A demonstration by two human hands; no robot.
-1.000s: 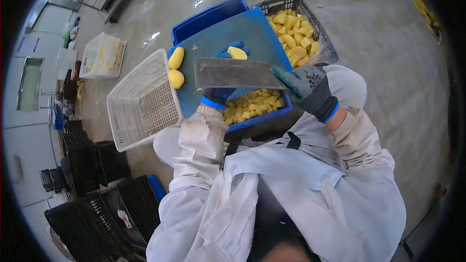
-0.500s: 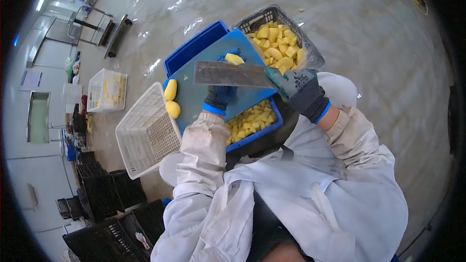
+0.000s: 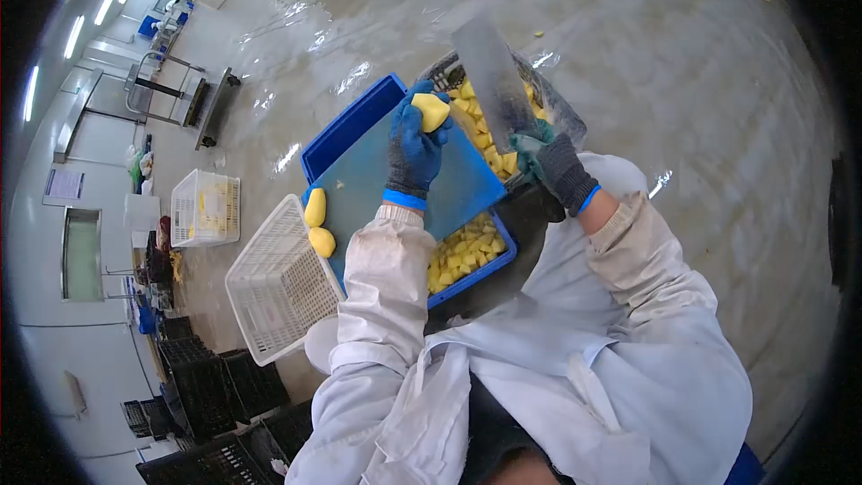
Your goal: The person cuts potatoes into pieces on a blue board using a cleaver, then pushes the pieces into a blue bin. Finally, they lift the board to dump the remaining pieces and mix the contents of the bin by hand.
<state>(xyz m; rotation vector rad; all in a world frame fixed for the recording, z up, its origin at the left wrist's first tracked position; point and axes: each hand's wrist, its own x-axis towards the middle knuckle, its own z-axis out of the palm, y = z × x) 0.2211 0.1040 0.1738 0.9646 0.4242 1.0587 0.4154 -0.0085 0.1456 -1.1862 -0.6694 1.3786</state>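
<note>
My left hand, in a blue and grey glove, grips a peeled yellow potato piece above the blue cutting board. In my right hand, gloved in green and grey, is the handle of a wide-bladed cleaver. The blade tilts up and away over the dark crate of potato chunks, hiding part of them. Two whole peeled potatoes lie at the board's left edge. Partly under the board, a blue crate holds cut potato pieces.
An empty white basket stands left of the board. Another white basket with yellow contents sits farther left on the wet floor. A wheeled trolley is at upper left, and black crates are stacked at lower left.
The cleaver has swung from lying level over the board to pointing up above the dark crate. My left hand has lifted the potato piece off the board.
</note>
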